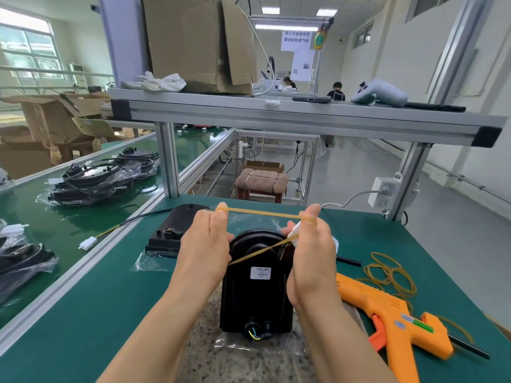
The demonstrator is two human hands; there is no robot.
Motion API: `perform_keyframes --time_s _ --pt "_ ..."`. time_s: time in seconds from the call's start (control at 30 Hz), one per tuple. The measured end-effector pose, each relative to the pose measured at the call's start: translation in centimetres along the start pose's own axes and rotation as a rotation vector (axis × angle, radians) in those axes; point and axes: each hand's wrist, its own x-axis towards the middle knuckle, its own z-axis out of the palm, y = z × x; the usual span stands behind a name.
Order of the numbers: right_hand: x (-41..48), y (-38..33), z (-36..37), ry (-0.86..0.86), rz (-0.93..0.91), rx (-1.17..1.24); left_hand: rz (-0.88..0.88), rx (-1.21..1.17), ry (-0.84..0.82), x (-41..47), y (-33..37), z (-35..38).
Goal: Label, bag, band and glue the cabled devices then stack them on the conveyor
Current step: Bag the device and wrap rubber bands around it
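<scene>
A black cabled device [257,294] with a white label lies in a clear bag on the green table, right in front of me. My left hand [203,244] and my right hand [311,250] stretch a tan rubber band [264,213] between their curled fingers above the device's far end. The band's lower strand crosses the device's top. A white connector sticks out by my right hand's fingers. A second black device [172,230] sits behind on the left, its cable running left to a white plug [88,242].
An orange glue gun [387,313] lies on the table to the right, beside loose rubber bands [390,272]. Bagged devices [94,181] are stacked on the green conveyor [83,228] at left. An aluminium shelf frame [276,111] crosses overhead.
</scene>
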Motion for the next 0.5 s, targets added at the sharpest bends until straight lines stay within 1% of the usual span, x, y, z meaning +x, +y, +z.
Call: perform_keyframes --time_s 0.13,0.3,0.5 --pt "0.2 -0.1 -0.6 0.021 0.084 0.197 -0.026 -0.038 0.025 0.2 -0.3 0.0" --pt "-0.1 -0.3 -1.4 -0.016 0.141 0.387 -0.045 -0.075 0.006 0.7 -0.5 0.0" --pt "-0.8 -1.1 -2.5 -0.039 0.243 0.425 0.014 -0.034 0.044 1.0 -0.4 0.1"
